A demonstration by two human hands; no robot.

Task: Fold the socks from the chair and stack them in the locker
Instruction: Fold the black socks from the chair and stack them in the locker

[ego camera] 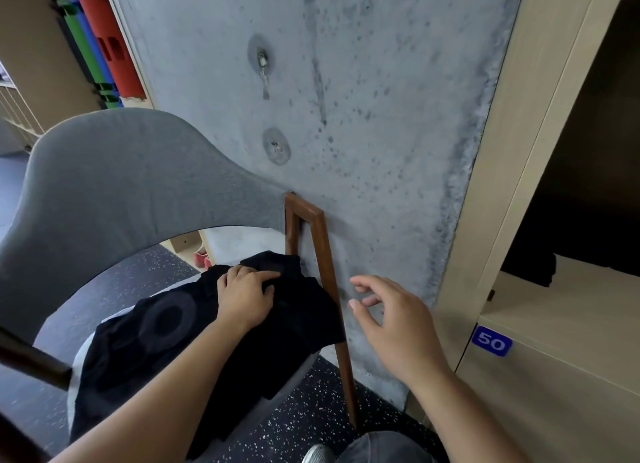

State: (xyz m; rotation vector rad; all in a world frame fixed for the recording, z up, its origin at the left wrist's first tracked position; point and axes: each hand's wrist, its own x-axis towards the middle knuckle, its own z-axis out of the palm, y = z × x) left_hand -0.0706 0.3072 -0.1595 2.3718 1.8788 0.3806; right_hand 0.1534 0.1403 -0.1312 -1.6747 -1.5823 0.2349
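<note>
Left grip: left hand (245, 294) laid on the black socks (294, 307), fingers bent down into the cloth; pressing or pinching, not clear which.
Right grip: right hand (391, 319) in the air just right of the pile, fingers spread and loosely bent, holding nothing.
Place of socks: heaped on the seat of the grey chair (114, 182), at its right edge, against the wooden frame (325, 255).
Look of socks: black, soft, crumpled, layers overlapping; single socks hard to tell apart; grey ring pattern on the dark cloth nearer the camera, possibly another garment.
Risk, slipping: part of the pile hanging over the seat edge; likely to slide to the speckled floor (298, 424) if tugged from one side.
Risk, wrong pick: black on black, so two pieces easily lifted as one, or a mismatched pair folded together.
Risk, snagging: cloth close to the frame, could catch there when drawn out.
Locker: open locker (540, 289) to the right, above the label 50 (491, 340); something dark already inside, identity unclear.
</note>
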